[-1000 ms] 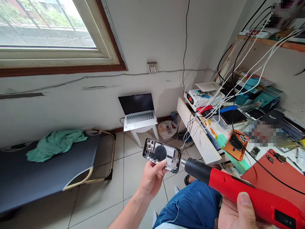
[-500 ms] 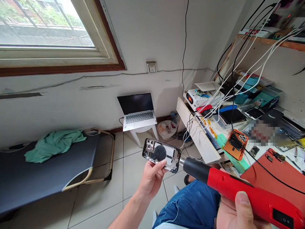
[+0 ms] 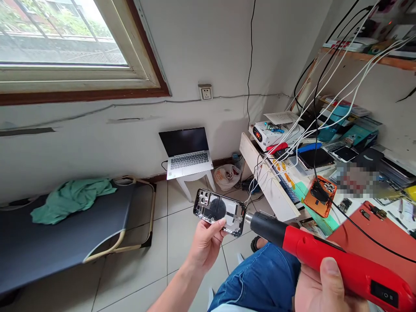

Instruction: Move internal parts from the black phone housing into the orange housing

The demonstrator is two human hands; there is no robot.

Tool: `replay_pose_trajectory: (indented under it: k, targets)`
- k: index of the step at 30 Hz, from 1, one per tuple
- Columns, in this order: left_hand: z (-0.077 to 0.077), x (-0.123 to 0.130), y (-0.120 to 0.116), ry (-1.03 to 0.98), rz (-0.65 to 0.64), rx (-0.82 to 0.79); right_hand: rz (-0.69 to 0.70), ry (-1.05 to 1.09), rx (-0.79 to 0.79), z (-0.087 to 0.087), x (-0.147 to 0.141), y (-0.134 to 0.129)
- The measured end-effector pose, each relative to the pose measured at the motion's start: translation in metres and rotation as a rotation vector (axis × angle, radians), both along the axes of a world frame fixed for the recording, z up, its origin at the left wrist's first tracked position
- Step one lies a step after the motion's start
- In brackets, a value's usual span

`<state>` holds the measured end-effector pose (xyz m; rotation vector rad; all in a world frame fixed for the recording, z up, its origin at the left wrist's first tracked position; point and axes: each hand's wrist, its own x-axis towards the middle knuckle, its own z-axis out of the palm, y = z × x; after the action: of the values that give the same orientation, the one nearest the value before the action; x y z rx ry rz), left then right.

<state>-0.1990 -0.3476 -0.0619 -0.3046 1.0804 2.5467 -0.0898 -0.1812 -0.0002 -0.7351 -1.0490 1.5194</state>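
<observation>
My left hand point(image 3: 209, 242) grips the lower edge of an opened phone housing point(image 3: 230, 211), thumb on its inner face, fingers behind. The housing is tilted, with camera openings at its left and a dark round patch inside. My right hand point(image 3: 325, 281) is wrapped round a red and black heat gun point(image 3: 338, 260), thumb on top. The gun's metal nozzle point(image 3: 248, 217) points left at the right end of the housing, very close to it; whether they touch I cannot tell.
A cluttered desk point(image 3: 271, 186) on the right holds phone parts, an orange phone shell point(image 3: 320, 196), a red mat point(image 3: 367, 234) and a white device point(image 3: 273, 133) with hanging cables. Ahead, a laptop point(image 3: 190, 160) rests on a white stool. A folding cot point(image 3: 84, 229) stands left.
Both hands keep their holds, and the nozzle stays beside the housing's right end. The view has shifted slightly, and the gun sits marginally further left and lower.
</observation>
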Motion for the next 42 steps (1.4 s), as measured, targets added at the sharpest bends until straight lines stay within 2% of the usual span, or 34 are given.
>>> replay_pose_trajectory:
  k: [4, 10, 16, 22, 28, 35, 42]
  targets:
    - [0.002, 0.000, 0.001, 0.008, -0.007, -0.004, 0.005, 0.016, 0.033, 0.002, -0.003, 0.002]
    - [0.004, -0.001, 0.001, 0.015, -0.008, -0.012, 0.008, -0.031, 0.009, -0.005, 0.004, 0.001]
    - [0.005, 0.000, 0.001, 0.016, -0.014, -0.009, 0.001, 0.030, 0.015, 0.002, -0.002, 0.002]
    - [0.006, -0.001, 0.001, 0.012, -0.017, -0.007, 0.031, -0.030, 0.021, 0.000, 0.004, 0.002]
    - [0.006, -0.001, 0.002, 0.007, -0.020, -0.003, 0.023, 0.022, 0.047, 0.006, -0.003, 0.002]
    - [0.006, -0.002, 0.002, -0.005, -0.008, 0.008, -0.005, 0.012, -0.026, 0.002, 0.003, 0.002]
    - [0.005, -0.001, 0.002, -0.014, -0.009, 0.014, 0.008, 0.069, -0.021, 0.009, -0.002, 0.004]
